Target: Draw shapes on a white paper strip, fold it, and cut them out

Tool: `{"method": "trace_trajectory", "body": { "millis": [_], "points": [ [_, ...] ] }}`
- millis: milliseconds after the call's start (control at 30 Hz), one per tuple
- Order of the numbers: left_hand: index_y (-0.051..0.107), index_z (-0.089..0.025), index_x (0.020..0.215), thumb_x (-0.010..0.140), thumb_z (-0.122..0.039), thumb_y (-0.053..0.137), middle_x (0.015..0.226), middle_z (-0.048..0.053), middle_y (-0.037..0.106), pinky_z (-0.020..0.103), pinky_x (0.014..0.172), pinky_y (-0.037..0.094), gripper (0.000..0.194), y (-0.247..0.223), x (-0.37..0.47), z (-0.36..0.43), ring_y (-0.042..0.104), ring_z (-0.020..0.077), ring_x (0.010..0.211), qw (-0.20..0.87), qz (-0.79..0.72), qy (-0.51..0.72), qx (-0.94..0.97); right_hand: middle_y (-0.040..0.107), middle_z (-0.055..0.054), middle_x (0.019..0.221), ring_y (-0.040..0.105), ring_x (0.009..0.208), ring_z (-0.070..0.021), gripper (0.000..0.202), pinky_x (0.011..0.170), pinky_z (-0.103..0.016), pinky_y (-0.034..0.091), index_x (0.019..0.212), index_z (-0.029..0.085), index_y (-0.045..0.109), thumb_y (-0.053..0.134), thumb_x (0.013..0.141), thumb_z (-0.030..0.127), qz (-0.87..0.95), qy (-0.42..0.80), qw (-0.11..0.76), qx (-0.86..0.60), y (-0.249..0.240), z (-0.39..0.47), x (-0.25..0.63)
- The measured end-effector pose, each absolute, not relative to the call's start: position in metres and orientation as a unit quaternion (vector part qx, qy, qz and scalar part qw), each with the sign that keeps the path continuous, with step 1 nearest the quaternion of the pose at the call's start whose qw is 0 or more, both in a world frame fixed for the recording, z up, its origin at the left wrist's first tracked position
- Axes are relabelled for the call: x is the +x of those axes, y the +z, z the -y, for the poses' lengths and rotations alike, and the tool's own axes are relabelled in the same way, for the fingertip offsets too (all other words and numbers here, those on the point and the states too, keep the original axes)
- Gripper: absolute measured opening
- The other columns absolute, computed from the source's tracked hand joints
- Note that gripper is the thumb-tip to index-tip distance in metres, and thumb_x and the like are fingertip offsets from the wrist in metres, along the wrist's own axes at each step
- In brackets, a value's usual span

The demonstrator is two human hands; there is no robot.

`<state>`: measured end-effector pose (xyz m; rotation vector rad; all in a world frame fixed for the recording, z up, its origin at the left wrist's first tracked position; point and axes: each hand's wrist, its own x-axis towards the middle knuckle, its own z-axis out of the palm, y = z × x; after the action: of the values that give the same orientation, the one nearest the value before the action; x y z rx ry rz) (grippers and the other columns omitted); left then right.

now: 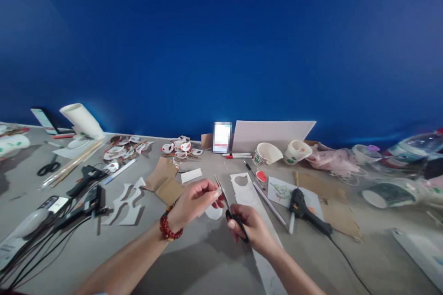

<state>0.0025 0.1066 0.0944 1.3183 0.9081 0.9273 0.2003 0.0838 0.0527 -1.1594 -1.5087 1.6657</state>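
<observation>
My right hand (251, 228) is closed around black-handled scissors (238, 225), fingers in the loops and blades pointing up and away. The blades are right beside the fingertips of my left hand (199, 200). That hand is closed in a pinch, and whatever its fingers hold is too small or hidden to make out. A red bead bracelet (169, 227) circles the left wrist. Below the left fingers shows a rounded white piece (213, 212). Partly beneath my right hand lies a long white strip (245, 196) with a leaf-shaped cut-out.
A glue gun (304, 209) lies at right beside a paper drawing (277, 190) and cardboard (332, 198). Further glue guns (90, 200) and cables are at left, near white offcuts (129, 205). Red-and-white bird shapes (182, 147), a phone (222, 137) and paper cups (267, 153) stand behind.
</observation>
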Motion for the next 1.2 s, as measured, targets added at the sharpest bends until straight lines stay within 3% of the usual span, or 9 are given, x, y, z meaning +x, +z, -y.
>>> {"method": "trace_trajectory", "body": {
  "millis": [233,767,1200],
  "points": [
    [0.065,-0.013,0.083,0.088,-0.037,0.060,0.083,0.009,0.070,0.030,0.073,0.054,0.024,0.105,-0.006,-0.112,0.069,0.0192,0.076,0.594,-0.388,0.374,0.597,0.047,0.005,0.045,0.042,0.042,-0.0097,0.059,0.044,-0.020,0.026,0.060,0.021,0.044,0.068,0.061,0.074,0.578,0.623,0.291,-0.439,0.052,-0.085,0.202],
    [0.066,-0.015,0.080,0.082,-0.033,0.066,0.074,0.003,0.068,0.025,0.069,0.052,0.018,0.103,-0.023,-0.123,0.065,0.0150,0.069,0.536,-0.442,0.381,0.610,0.045,0.006,0.044,0.039,0.040,-0.0092,0.060,0.043,-0.021,0.027,0.058,0.022,0.042,0.068,0.061,0.075,0.570,0.630,0.291,-0.439,0.050,-0.086,0.201],
    [0.058,-0.016,0.076,0.075,-0.042,0.074,0.056,0.003,0.069,0.024,0.061,0.050,0.031,0.101,-0.014,-0.126,0.065,0.0146,0.054,0.578,-0.480,0.422,0.507,0.047,0.005,0.044,0.042,0.040,-0.0093,0.053,0.044,-0.021,0.029,0.058,0.021,0.043,0.073,0.066,0.063,0.583,0.605,0.288,-0.459,0.040,-0.088,0.202]
  ]
}}
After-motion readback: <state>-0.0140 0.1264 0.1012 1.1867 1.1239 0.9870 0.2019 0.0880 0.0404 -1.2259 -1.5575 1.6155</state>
